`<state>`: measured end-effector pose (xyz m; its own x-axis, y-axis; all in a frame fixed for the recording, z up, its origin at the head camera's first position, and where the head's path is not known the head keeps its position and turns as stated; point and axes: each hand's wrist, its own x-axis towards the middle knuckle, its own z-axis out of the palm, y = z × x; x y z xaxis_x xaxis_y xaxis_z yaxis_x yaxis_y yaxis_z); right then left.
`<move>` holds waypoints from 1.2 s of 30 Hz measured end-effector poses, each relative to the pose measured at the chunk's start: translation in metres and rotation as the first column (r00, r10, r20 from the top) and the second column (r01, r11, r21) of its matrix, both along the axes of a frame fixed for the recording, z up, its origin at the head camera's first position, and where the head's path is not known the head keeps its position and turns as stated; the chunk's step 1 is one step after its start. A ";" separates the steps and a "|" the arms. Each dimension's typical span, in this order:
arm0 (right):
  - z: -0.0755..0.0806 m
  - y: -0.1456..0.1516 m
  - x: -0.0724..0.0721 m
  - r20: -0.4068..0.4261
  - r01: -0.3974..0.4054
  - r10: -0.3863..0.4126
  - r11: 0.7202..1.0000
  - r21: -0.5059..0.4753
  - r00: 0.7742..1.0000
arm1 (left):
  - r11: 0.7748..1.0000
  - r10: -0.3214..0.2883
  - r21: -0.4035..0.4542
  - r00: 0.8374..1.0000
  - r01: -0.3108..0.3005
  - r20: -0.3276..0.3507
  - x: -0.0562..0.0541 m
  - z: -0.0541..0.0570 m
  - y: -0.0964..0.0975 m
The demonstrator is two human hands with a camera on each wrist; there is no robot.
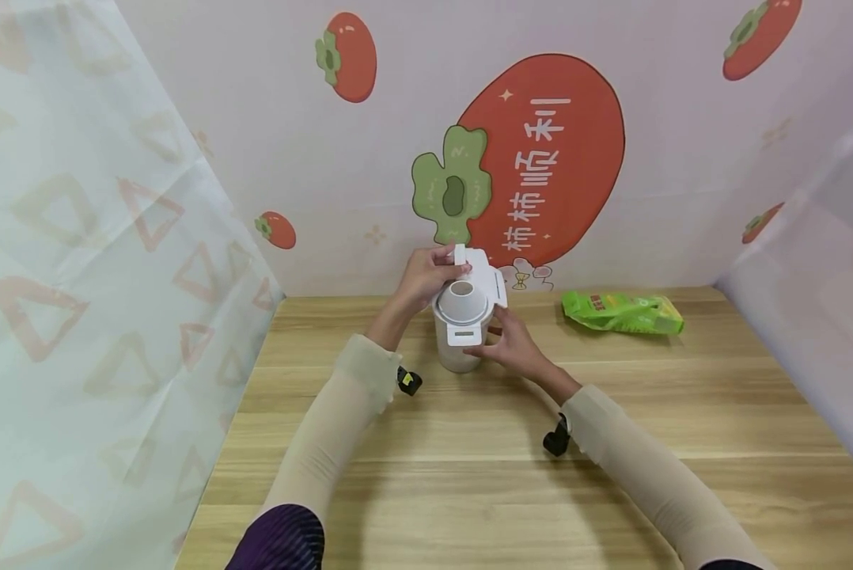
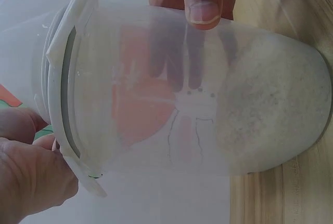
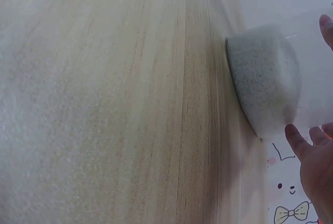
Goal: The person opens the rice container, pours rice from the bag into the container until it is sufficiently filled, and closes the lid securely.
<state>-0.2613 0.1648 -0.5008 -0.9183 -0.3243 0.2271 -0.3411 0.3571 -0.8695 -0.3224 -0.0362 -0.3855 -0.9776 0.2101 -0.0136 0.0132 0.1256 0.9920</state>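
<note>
A see-through plastic storage jar (image 1: 457,356) stands upright on the wooden table, with pale, grain-like contents (image 2: 276,99) in its lower part. Its white lid (image 1: 475,309) sits on top and has a raised, cone-shaped spout (image 1: 462,290); clip flaps (image 1: 464,336) stick out around the rim. My left hand (image 1: 425,277) pinches a white tab at the lid's back left side. From the right, my right hand (image 1: 515,346) grips the jar's body, its thumb (image 2: 204,8) pressed to the wall in the left wrist view. More right-hand fingers show dimly through the plastic.
To the right, near the back wall, lies a green packet (image 1: 622,313). A patterned cloth wall (image 1: 369,174) rises close behind the jar, and side sheets (image 1: 113,301) flank the wooden table (image 1: 462,491). Dark wrist cameras (image 1: 557,439) hang below both sleeves.
</note>
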 end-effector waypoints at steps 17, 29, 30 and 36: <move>0.003 0.011 -0.004 0.025 -0.062 0.062 0.998 0.008 0.998 | 0.998 -0.004 -0.058 1.000 0.004 -0.006 0.001 0.002 0.000; 0.010 0.038 -0.004 0.095 -0.106 0.097 0.990 0.097 0.991 | 0.983 0.008 -0.178 0.982 -0.042 -0.186 0.005 0.003 -0.007; 0.012 0.041 -0.005 0.094 -0.107 0.098 0.989 0.101 0.991 | 0.982 0.009 -0.181 0.978 -0.047 -0.207 0.005 0.003 -0.009; 0.026 0.058 -0.006 0.088 -0.114 0.104 0.986 0.120 0.991 | 0.970 -0.026 -0.240 0.955 -0.048 -0.297 0.006 0.004 -0.026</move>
<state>-0.2677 0.2227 -0.4751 -0.8897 -0.4442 0.1050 -0.3143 0.4293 -0.8467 -0.3162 -0.0620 -0.3813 -0.9472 0.2260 0.2272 0.2983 0.3629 0.8828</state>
